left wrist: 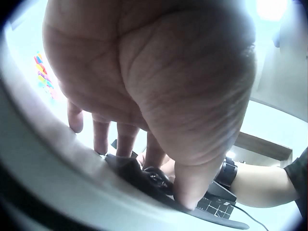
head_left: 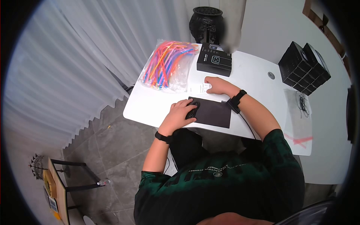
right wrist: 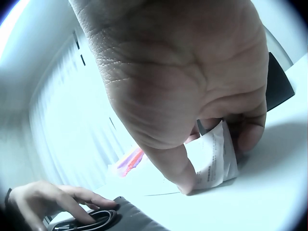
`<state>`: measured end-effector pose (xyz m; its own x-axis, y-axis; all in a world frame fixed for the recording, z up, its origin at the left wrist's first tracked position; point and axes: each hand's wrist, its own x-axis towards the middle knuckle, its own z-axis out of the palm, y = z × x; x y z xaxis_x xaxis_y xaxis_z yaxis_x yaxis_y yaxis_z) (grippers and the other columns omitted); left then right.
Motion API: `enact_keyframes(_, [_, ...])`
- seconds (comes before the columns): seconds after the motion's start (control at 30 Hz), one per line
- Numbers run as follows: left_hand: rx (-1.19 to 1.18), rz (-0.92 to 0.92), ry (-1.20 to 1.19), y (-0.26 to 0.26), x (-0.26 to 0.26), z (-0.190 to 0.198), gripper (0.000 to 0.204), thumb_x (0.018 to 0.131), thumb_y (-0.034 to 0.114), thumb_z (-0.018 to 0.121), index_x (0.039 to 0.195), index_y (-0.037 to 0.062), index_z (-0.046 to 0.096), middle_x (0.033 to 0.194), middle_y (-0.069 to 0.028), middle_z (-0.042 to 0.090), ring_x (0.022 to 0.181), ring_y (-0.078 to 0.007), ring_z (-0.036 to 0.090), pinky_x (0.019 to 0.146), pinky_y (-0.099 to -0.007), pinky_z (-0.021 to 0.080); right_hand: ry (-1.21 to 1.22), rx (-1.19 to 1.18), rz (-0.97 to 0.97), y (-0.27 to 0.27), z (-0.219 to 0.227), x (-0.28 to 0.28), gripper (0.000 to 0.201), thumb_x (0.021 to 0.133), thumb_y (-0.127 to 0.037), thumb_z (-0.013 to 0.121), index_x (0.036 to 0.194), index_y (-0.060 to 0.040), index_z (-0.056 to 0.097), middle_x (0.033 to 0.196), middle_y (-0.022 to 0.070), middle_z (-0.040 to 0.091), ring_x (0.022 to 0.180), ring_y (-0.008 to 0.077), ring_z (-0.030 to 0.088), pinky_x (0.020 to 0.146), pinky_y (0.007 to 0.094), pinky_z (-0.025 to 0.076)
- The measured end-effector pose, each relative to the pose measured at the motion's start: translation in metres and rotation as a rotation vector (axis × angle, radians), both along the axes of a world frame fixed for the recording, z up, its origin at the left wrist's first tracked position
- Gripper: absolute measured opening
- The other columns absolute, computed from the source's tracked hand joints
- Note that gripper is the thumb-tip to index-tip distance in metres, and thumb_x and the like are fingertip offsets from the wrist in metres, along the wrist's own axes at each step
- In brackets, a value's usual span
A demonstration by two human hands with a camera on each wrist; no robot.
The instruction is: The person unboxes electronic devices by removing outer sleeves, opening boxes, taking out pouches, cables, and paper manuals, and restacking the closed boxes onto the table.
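My left hand (head_left: 179, 115) rests over a coiled black cable (right wrist: 103, 220) that lies on a flat black pouch (head_left: 214, 113) near the table's front edge. Its fingers reach down onto the pouch, loosely spread, with the thumb toward the near edge. Just beyond the pouch, my right hand (head_left: 222, 87) pinches a folded white paper leaflet (head_left: 196, 88) with small print. In the right wrist view the leaflet stands partly raised between thumb and fingers, its lower edge at the tabletop. The right palm hides part of the fingers.
A clear bag of colourful long strips (head_left: 168, 67) lies at the back left of the white table (head_left: 144, 108). Beside it stands a black printed box (head_left: 213, 62). Stacked black boxes (head_left: 300, 65) are at the far right, above a clear bag holding a thin black cable (head_left: 302, 105).
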<state>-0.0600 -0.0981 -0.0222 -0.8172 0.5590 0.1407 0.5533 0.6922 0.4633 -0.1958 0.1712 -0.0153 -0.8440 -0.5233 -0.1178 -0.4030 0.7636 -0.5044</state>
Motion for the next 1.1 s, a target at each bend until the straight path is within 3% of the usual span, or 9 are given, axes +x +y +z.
enact_keyframes(0.23, [0.097, 0.034, 0.080, -0.002, 0.007, -0.014, 0.055, 0.082, 0.033, 0.081, 0.132, 0.0143, 0.068, 0.152, -0.0118, 0.054, 0.143, -0.0320, 0.046, 0.116, -0.0470, 0.031, 0.065, -0.015, -0.048, 0.002, -0.004, 0.009, 0.030, 0.089, -0.015, 0.070, 0.116, -0.0033, 0.064, 0.117, 0.0208, 0.070, 0.110, 0.0366, 0.067, 0.094, 0.0416, 0.053])
enact_keyframes(0.4, [0.118, 0.059, 0.114, -0.003, 0.011, -0.016, 0.053, 0.083, 0.033, 0.079, 0.131, 0.0145, 0.068, 0.151, -0.0089, 0.055, 0.141, -0.0317, 0.047, 0.116, -0.0450, 0.033, 0.264, -0.245, -0.062, 0.034, 0.028, -0.021, 0.027, 0.091, -0.015, 0.069, 0.114, -0.0014, 0.066, 0.109, 0.0173, 0.070, 0.106, 0.0341, 0.066, 0.094, 0.0401, 0.052])
enact_keyframes(0.53, [0.148, 0.060, 0.142, -0.003, 0.012, -0.015, 0.052, 0.083, 0.033, 0.079, 0.131, 0.0138, 0.069, 0.149, -0.0084, 0.057, 0.141, -0.0314, 0.048, 0.116, -0.0447, 0.033, 0.211, -0.380, -0.239, 0.078, 0.055, -0.069, 0.024, 0.093, -0.014, 0.070, 0.113, -0.0004, 0.066, 0.106, 0.0125, 0.070, 0.101, 0.0225, 0.066, 0.091, 0.0344, 0.051])
enact_keyframes(0.6, [0.152, 0.062, 0.140, -0.003, 0.012, -0.014, 0.053, 0.082, 0.031, 0.081, 0.130, 0.0138, 0.069, 0.147, -0.0082, 0.058, 0.139, -0.0318, 0.050, 0.116, -0.0451, 0.034, 0.207, -0.409, -0.278, 0.092, 0.057, -0.086, 0.024, 0.092, -0.013, 0.070, 0.112, -0.0002, 0.066, 0.106, 0.0128, 0.070, 0.101, 0.0227, 0.066, 0.090, 0.0348, 0.051])
enact_keyframes(0.73, [0.162, 0.060, 0.156, -0.004, 0.012, -0.015, 0.053, 0.082, 0.031, 0.081, 0.130, 0.0138, 0.069, 0.146, -0.0080, 0.059, 0.138, -0.0316, 0.050, 0.116, -0.0453, 0.034, 0.193, -0.197, -0.288, 0.111, 0.034, -0.119, 0.022, 0.088, -0.012, 0.072, 0.107, 0.0003, 0.069, 0.105, 0.0160, 0.072, 0.100, 0.0271, 0.068, 0.090, 0.0373, 0.052])
enact_keyframes(0.83, [0.182, 0.040, 0.146, -0.004, 0.015, -0.011, 0.054, 0.081, 0.031, 0.081, 0.131, 0.0146, 0.069, 0.147, -0.0074, 0.058, 0.138, -0.0315, 0.049, 0.115, -0.0461, 0.034, 0.271, -0.111, -0.297, 0.105, 0.024, -0.118, 0.028, 0.087, -0.012, 0.071, 0.112, 0.0009, 0.072, 0.107, 0.0217, 0.072, 0.105, 0.0368, 0.068, 0.094, 0.0423, 0.052])
enact_keyframes(0.97, [0.160, -0.017, 0.171, -0.006, 0.018, -0.006, 0.053, 0.081, 0.032, 0.082, 0.130, 0.0156, 0.070, 0.147, -0.0072, 0.058, 0.138, -0.0321, 0.049, 0.115, -0.0465, 0.033, 0.344, -0.031, -0.358, 0.093, 0.021, -0.110, 0.030, 0.089, -0.014, 0.070, 0.116, 0.0004, 0.073, 0.119, 0.0222, 0.069, 0.113, 0.0384, 0.065, 0.101, 0.0427, 0.050])
enact_keyframes(1.1, [0.139, -0.001, 0.147, -0.003, 0.013, -0.012, 0.047, 0.081, 0.032, 0.081, 0.125, 0.0162, 0.072, 0.147, -0.0073, 0.058, 0.138, -0.0328, 0.048, 0.114, -0.0464, 0.033, 0.391, -0.005, -0.386, 0.088, 0.018, -0.100, 0.032, 0.089, -0.016, 0.069, 0.115, 0.0019, 0.073, 0.119, 0.0228, 0.069, 0.112, 0.0394, 0.065, 0.102, 0.0429, 0.050])
